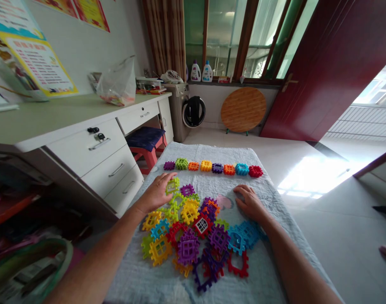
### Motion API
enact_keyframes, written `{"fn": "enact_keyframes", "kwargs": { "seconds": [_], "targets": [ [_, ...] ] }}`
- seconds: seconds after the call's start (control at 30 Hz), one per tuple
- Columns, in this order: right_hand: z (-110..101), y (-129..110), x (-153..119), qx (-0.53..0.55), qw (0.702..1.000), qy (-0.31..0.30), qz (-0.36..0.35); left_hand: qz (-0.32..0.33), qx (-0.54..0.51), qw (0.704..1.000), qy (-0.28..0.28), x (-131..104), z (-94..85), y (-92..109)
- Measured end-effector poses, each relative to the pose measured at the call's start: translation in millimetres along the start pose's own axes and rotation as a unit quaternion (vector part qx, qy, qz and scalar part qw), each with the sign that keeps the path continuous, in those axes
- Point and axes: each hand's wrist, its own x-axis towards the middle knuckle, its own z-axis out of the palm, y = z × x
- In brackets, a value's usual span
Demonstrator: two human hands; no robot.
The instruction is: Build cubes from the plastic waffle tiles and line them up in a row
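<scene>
Tile (172, 186) — lime, toothed plastic — sits in the left hand (158, 192).

Bare cloth (211, 183) between the block row (206, 165) and the pile (188, 241).
Passage is narrowed by the right hand (251, 202) and, at the left end, blocked by the left hand (157, 191) and a green piece (173, 185).

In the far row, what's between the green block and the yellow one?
In the head view, an orange block sits between the green block and the yellow block.
</scene>
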Motion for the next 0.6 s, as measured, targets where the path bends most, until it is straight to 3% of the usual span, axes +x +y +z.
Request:
{"fn": "enact_keyframes", "kwargs": {
  "seconds": [0.37, 0.6],
  "targets": [
    [0.2, 1.6, 1.0, 0.001, 1.000, 0.000, 0.001, -0.004, 0.065, 0.998, 0.001, 16.6, 3.2, -14.5],
    [1.1, 2.6, 1.0, -0.001, 1.000, 0.002, -0.001, -0.071, -0.071, 0.995, 0.023, 13.8, 20.6, -28.3]
  ]
}}
